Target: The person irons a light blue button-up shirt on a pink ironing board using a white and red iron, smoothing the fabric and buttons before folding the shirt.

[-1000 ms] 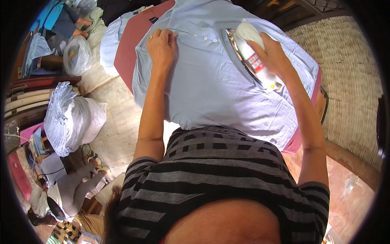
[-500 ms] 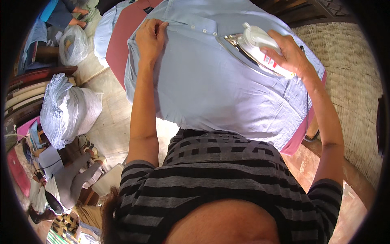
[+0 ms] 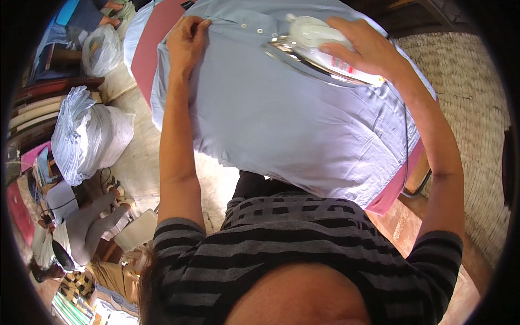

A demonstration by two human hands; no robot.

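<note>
The right hand point(image 3: 364, 47) wraps closed around the handle of a white iron point(image 3: 319, 51), whose shiny metal plate lies tilted against a pale blue shirt point(image 3: 281, 114) near its row of white buttons. A small label with red and dark marks sits on the side of the iron, just below the fingers. The left hand point(image 3: 187, 43) presses flat on the shirt beside the collar edge, fingers bent and pinching the cloth, holding nothing else. The shirt is spread across a padded counter with a dusty-pink cover point(image 3: 146, 49), which shows at the far left edge and again at the lower right corner, where the hem hangs over. A thin dark cord point(image 3: 406, 135) runs down along the right forearm.

Left of the counter, on a pale floor point(image 3: 141, 162), stands a large clear plastic bag point(image 3: 89, 135) stuffed with folded light blue cloth; a smaller knotted clear bag point(image 3: 100, 49) lies farther back near a blue seat. At lower left another person sits low in grey trousers point(image 3: 86, 227), amid boxes and scattered small goods. A woven mat point(image 3: 471, 108) in straw tones covers the floor at the right, beside reddish tiles. The person ironing wears a grey and black striped top point(image 3: 303, 254).
</note>
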